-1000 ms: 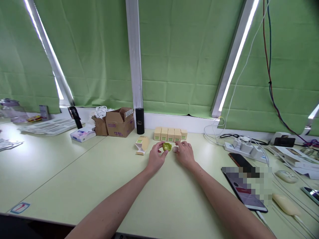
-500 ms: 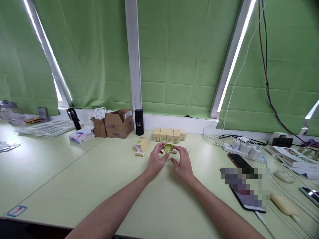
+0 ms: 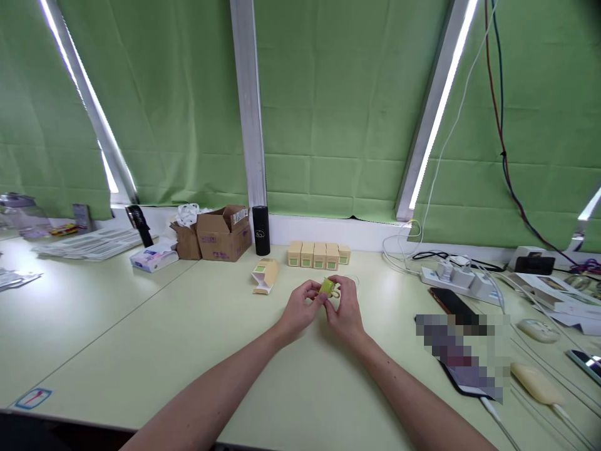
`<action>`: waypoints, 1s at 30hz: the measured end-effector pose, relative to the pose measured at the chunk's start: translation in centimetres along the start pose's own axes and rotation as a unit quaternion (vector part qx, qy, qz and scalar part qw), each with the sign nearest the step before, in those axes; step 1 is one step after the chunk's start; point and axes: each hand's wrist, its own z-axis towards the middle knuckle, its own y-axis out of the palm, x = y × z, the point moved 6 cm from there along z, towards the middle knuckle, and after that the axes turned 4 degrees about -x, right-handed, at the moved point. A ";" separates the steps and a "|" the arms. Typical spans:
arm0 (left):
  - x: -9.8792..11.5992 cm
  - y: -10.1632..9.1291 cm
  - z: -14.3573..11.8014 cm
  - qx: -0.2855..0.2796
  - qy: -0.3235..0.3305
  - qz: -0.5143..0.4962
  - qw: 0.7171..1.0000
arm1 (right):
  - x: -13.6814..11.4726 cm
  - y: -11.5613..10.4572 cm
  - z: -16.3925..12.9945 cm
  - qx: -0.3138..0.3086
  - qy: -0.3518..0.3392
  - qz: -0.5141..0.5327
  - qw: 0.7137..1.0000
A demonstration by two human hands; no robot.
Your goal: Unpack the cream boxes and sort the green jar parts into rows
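My left hand (image 3: 300, 307) and my right hand (image 3: 346, 308) meet over the pale green table (image 3: 141, 338), both pinching a small yellow-green cup-like piece (image 3: 327, 287) held a little above the surface. A small pale part sits against it at my right fingertips; I cannot tell what it is. Just behind the hands stands a row of several small tan boxes with green labels (image 3: 318, 254). One opened tan box (image 3: 265, 275) lies on its side to the left of my left hand.
Two brown cardboard boxes (image 3: 224, 232), a black cylinder (image 3: 261, 230) and a tissue pack (image 3: 153, 257) stand at the back left. On the right lie a power strip with chargers (image 3: 457, 275), phones (image 3: 451, 302), cables and a cream mouse (image 3: 536, 384).
My left hand lifted the yellow-green piece off the table and drew it nearer. My right hand came in from the right and now grips it too.
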 end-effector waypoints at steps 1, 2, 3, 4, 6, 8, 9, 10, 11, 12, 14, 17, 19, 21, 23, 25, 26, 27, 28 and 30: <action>0.0 0.1 0.0 -0.006 0.004 0.004 1.000 | 0.0 -0.1 0.0 -0.001 0.002 0.002 1.000; 0.0 0.2 0.0 -0.008 0.008 0.007 1.000 | 0.0 -0.1 0.1 -0.003 0.004 0.005 1.000; 0.0 0.2 0.1 -0.008 0.011 0.010 1.000 | 0.0 -0.2 0.1 -0.006 0.007 0.008 1.000; 0.0 0.1 0.1 -0.005 0.013 0.012 1.000 | 0.0 -0.3 0.2 -0.008 0.010 0.010 1.000; -0.2 -0.2 0.2 0.011 0.011 0.016 1.000 | 0.0 -0.5 0.3 -0.011 0.016 0.014 1.000; -0.3 -0.5 0.2 0.029 0.011 0.017 0.999 | -0.1 -0.7 0.4 -0.009 0.020 0.019 1.000; -0.4 -0.6 0.3 0.036 0.012 0.019 0.999 | -0.1 -0.8 0.4 -0.007 0.022 0.022 0.999; -0.4 -0.8 0.3 0.041 0.014 0.023 0.999 | -0.2 -0.9 0.4 -0.007 0.023 0.024 0.999; -0.5 -0.8 0.3 0.045 0.017 0.028 0.998 | -0.2 -1.0 0.4 -0.007 0.024 0.026 0.999; -0.6 -0.9 0.3 0.050 0.020 0.034 0.998 | -0.2 -1.0 0.5 -0.007 0.025 0.027 0.999; -0.8 -1.2 0.4 0.066 0.030 0.048 0.996 | -0.1 -1.1 0.5 -0.010 0.028 0.030 0.999; -0.8 -1.5 0.3 0.090 0.052 0.076 0.992 | 0.0 -1.1 0.4 -0.013 0.032 0.041 0.999; -0.5 -1.6 0.3 0.098 0.061 0.100 0.988 | 0.1 -1.1 0.4 -0.018 0.036 0.050 0.998; -0.2 -1.6 0.2 0.100 0.062 0.123 0.985 | 0.2 -1.0 0.4 -0.023 0.040 0.056 0.997; 0.2 -1.6 0.1 0.100 0.063 0.137 0.983 | 0.1 -1.0 0.4 -0.024 0.043 0.061 0.997; 0.5 -1.5 0.0 0.095 0.069 0.145 0.982 | 0.1 -1.0 0.4 -0.024 0.043 0.067 0.996; 0.6 -1.5 0.0 0.091 0.072 0.148 0.982 | 0.1 -1.0 0.4 -0.025 0.043 0.072 0.996; 0.7 -1.4 0.0 0.086 0.076 0.152 0.982 | 0.1 -1.0 0.4 -0.025 0.043 0.077 0.996; 0.7 -1.3 0.0 0.080 0.080 0.155 0.981 | 0.1 -1.0 0.4 -0.026 0.043 0.083 0.995; 0.8 -1.1 -0.1 0.072 0.087 0.160 0.981 | 0.2 -0.9 0.4 -0.030 0.047 0.098 0.994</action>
